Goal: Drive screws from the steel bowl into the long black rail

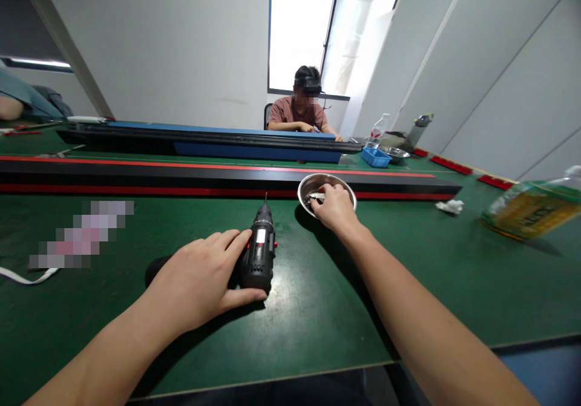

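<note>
A black cordless drill [258,255] lies on its side on the green table, its thin bit pointing away from me. My left hand [200,270] is wrapped over the drill's body and handle, with the thumb at the back end. To the right of the drill bit stands a round metal bowl [303,189] with small dark and shiny pieces in it, too small to name. My right hand [336,205] reaches over the bowl's rim, its fingertips down among the pieces and drawn together. What they pinch, if anything, is hidden.
A long black bar with red stripes [218,179] crosses the green table [318,321]; long blue-and-black pieces [254,150] lie beyond it. At right are a tilted yellow-liquid jug [531,209] and crumpled tissue [450,206]. A blue basket [376,157] stands farther back. A person [302,109] sits opposite.
</note>
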`<state>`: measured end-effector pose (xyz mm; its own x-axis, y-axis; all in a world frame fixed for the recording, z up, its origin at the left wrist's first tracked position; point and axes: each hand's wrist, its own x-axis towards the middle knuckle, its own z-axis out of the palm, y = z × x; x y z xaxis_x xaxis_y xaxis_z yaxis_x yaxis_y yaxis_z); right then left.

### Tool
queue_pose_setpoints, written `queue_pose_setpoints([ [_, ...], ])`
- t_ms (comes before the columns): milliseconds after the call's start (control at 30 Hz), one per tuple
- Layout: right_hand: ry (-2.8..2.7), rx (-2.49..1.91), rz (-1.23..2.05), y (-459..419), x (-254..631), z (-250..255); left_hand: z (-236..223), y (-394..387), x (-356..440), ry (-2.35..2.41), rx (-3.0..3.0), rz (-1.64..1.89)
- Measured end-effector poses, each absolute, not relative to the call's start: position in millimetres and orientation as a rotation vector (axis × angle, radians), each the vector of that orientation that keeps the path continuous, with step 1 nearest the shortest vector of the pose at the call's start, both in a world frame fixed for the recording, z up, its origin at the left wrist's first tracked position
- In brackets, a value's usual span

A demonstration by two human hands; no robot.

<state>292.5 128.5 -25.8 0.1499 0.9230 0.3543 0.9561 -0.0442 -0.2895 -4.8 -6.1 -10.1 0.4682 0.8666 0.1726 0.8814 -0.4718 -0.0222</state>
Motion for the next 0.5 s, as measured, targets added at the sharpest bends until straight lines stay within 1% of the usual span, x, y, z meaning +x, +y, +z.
queue_pose_setpoints([
  [233, -1.757, -2.028, -0.095, 124.5, 283.0, -23.3, -7.1, -8.0, -3.4, -1.569, -2.598, -0.176],
  [500, -1.715, -1.973, -0.141, 125.7, 283.4, -28.2, -7.0, -7.0, -2.4, -1.572, -2.601, -0.171],
])
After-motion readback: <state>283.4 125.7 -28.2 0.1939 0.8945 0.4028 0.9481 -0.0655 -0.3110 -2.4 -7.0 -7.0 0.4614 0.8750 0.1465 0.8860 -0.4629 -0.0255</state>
